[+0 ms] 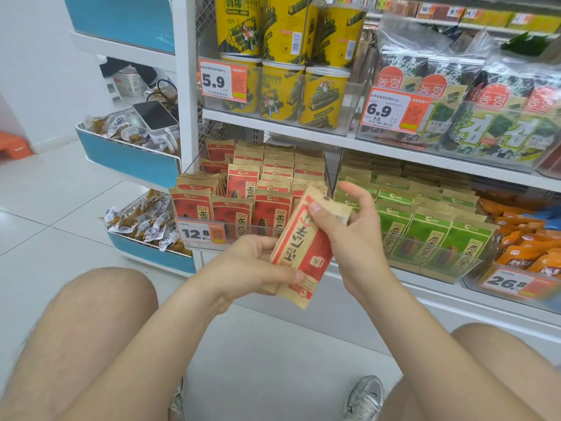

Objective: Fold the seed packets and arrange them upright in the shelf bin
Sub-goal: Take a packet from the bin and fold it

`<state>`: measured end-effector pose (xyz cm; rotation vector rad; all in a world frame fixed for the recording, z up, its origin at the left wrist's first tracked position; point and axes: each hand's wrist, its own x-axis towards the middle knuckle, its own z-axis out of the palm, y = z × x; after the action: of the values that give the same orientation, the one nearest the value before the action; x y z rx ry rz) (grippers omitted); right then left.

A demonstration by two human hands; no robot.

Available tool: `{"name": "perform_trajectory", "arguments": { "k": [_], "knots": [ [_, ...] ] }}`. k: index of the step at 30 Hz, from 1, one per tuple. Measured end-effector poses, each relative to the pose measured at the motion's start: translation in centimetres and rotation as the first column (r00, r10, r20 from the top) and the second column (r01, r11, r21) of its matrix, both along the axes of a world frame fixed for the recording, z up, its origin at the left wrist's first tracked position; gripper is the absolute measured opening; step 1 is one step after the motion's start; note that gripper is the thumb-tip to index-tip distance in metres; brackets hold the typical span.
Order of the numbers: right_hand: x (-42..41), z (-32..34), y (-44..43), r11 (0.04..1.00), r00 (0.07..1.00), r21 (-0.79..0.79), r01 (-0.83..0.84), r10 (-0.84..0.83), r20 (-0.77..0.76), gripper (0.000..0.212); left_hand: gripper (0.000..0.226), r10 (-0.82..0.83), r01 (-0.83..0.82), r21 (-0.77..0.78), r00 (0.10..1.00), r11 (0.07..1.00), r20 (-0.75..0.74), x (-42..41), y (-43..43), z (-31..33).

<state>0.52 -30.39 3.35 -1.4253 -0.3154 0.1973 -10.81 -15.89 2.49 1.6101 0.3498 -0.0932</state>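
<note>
Two knees; hands hold one packet.

Snack aisle of a shop

White shelves carry clear bins of packaged goods in rows: yellow canisters, seaweed packs, and red seed packets and green seed packets standing upright. Orange price tags on the bin fronts read 5.9, 6.9, 12.8 and 26.8. A side rack holds blue trays of small wrapped snacks.
</note>
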Motion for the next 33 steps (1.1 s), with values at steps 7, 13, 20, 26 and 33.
{"name": "perform_trajectory", "arguments": {
  "k": [7, 13, 20, 26, 33],
  "knots": [
    [-0.7, -0.1, 0.5, 0.974, 0.975, -0.116, -0.194, 0.204, 0.087, 0.052, 0.029, 0.129, -0.112, -0.118, 0.981, 0.987, 0.146, 0.2, -0.8, -0.1],
    [-0.5, 0.3, -0.1, 0.984, 0.982, -0.061, -0.169, 0.174, 0.073, 0.013, 0.03, 0.283, -0.259, -0.14, 0.94, 0.956, 0.192, 0.6, -1.0, -0.4],
    [-0.8, 0.5, 0.1, 0.982, 0.965, -0.101, -0.158, 0.176, 0.196, 0.011, 0.024, 0.409, -0.357, -0.213, 0.86, 0.91, 0.304, 0.7, -1.1, -0.1],
    [-1.3, -1.0, 0.8, 0.927, 0.722, -0.3, 0.223, 0.05, 0.69, 0.037, 0.019, 0.498, -0.434, -0.251, 0.806, 0.865, 0.32, 1.1, -1.5, -0.9],
    [-2.0, -2.3, 1.4, 0.858, 0.635, -0.422, 0.293, 0.155, 0.756, 0.031, 0.03, 0.52, -0.443, -0.286, 0.795, 0.85, 0.313, 1.3, -1.7, -1.2]
  ]
}}
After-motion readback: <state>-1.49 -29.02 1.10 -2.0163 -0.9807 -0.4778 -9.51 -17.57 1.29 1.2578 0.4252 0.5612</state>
